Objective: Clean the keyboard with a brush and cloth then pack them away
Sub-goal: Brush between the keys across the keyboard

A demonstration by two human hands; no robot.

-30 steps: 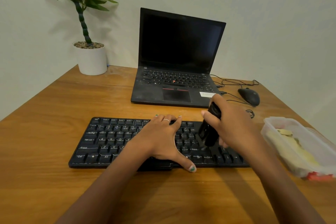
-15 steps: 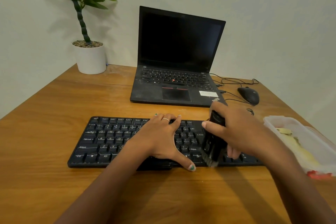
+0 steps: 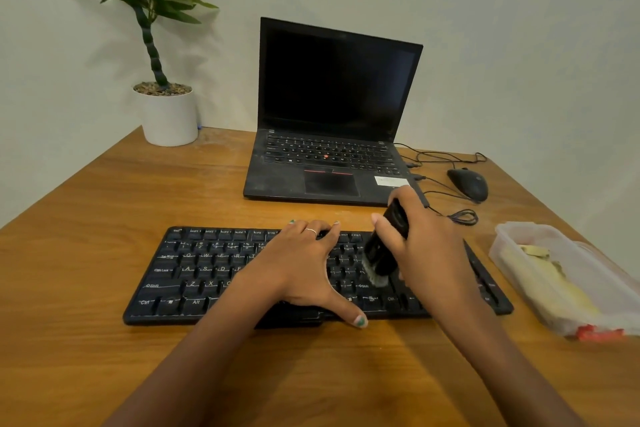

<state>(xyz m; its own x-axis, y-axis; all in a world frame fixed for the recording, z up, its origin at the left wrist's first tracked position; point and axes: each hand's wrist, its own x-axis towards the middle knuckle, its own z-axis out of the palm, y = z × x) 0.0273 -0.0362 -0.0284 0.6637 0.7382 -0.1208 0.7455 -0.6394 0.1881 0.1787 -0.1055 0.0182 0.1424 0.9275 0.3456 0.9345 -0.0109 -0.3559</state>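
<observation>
Keyboard (image 3: 207, 274) flat on desk (image 3: 86, 218), near front edge, pinned under spread left hand (image 3: 298, 267). Could skid sideways if that pressure eases mid-stroke. Container (image 3: 519, 243) just right, cloth (image 3: 550, 284) inside; could catch flicked dust. Right hand (image 3: 429, 246) wrapped round brush (image 3: 382, 253), bristles on right-side keys; could pop a keycap if pressed hard.

Single head-worn wide-angle view, facing forward and down across the table (image 3: 104, 218). Hands (image 3: 298, 270) and keyboard (image 3: 194, 274) lie close below the lens; laptop (image 3: 332, 97) and wall stand farther ahead. No second view.
</observation>
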